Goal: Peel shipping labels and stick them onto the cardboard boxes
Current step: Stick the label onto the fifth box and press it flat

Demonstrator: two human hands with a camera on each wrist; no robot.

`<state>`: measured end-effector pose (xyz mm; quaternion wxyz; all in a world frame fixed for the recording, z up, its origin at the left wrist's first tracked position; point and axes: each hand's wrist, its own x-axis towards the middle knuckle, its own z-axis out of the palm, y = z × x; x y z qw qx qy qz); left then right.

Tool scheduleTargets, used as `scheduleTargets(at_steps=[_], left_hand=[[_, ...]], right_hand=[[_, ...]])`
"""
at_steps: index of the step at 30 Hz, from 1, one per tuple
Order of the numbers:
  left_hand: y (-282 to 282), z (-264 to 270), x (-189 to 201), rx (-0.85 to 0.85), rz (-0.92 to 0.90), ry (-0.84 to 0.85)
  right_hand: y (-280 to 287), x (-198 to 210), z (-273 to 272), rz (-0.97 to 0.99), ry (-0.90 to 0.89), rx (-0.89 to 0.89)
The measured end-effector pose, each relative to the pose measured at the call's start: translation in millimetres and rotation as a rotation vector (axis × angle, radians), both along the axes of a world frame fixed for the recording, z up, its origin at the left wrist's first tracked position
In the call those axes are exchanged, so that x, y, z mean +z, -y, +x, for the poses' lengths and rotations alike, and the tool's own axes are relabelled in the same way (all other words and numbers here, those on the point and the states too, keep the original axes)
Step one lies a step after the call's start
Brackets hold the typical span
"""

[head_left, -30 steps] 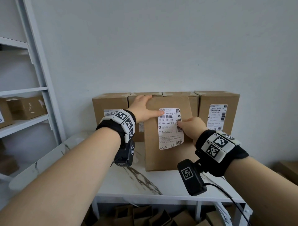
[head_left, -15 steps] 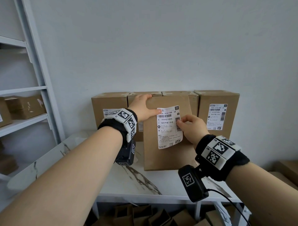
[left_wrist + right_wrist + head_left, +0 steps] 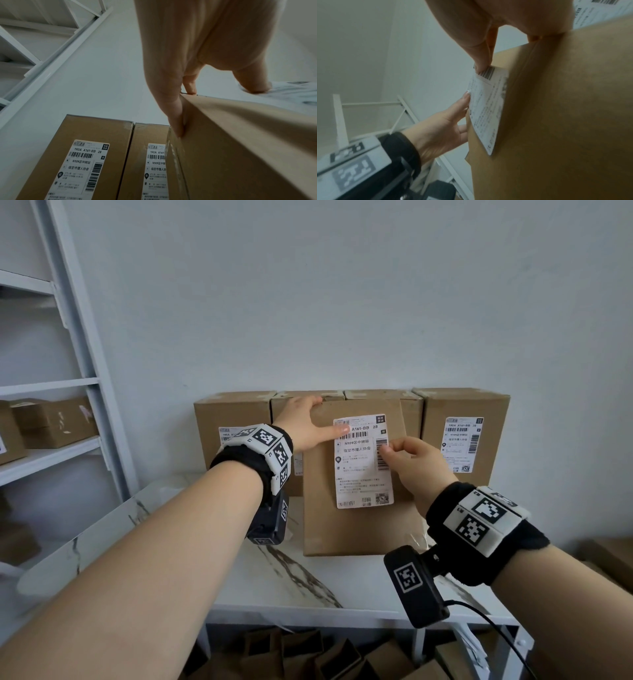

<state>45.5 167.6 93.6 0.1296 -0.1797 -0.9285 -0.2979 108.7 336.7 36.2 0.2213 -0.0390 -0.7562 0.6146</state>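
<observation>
A brown cardboard box stands upright on the white table, in front of a row of boxes. A white shipping label lies on its front face. My left hand grips the box's top left corner, fingers over the edge and thumb pressing the label's upper left corner. My right hand pinches the label's right edge at the side barcode. In the right wrist view the label stands slightly off the box. The left wrist view shows my fingers lying along the box's side.
Several labelled boxes line the wall behind the front box, two of them close in the left wrist view. A white shelf rack with small boxes stands at left. Folded cardboard lies under the table.
My right hand has shifted slightly up the label's right edge and its fingers now show at the barcode. My left hand keeps its hold on the box's corner.
</observation>
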Motion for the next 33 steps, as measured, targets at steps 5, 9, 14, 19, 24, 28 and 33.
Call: scheduleTargets(at_steps=[5, 9, 14, 19, 24, 28, 33], left_hand=[[0.2, 1.5, 1.2, -0.004, 0.013, 0.002], [0.3, 2.0, 1.0, -0.004, 0.008, 0.001], [-0.6, 1.8, 1.2, -0.011, 0.010, -0.004], [-0.9, -0.4, 0.0, -0.006, 0.005, 0.000], [-0.9, -3.1, -0.2, -0.003, -0.006, -0.007], [-0.9, -4.6, -0.7, 0.000, -0.016, -0.015], [-1.8, -7.2, -2.5, 0.011, -0.031, -0.031]], right_hand=[[0.1, 3.4, -2.0, 0.003, 0.027, -0.001], [4.0, 3.2, -3.4, 0.009, 0.050, -0.021], [4.6, 3.0, -5.2, -0.025, 0.086, -0.040], [5.2, 2.7, -6.8, -0.020, 0.103, -0.064], [6.1, 2.4, -6.0, 0.012, 0.099, -0.093], [6.5, 1.2, -5.9, 0.039, 0.094, -0.115], [6.8, 0.8, -7.4, 0.052, 0.098, -0.127]])
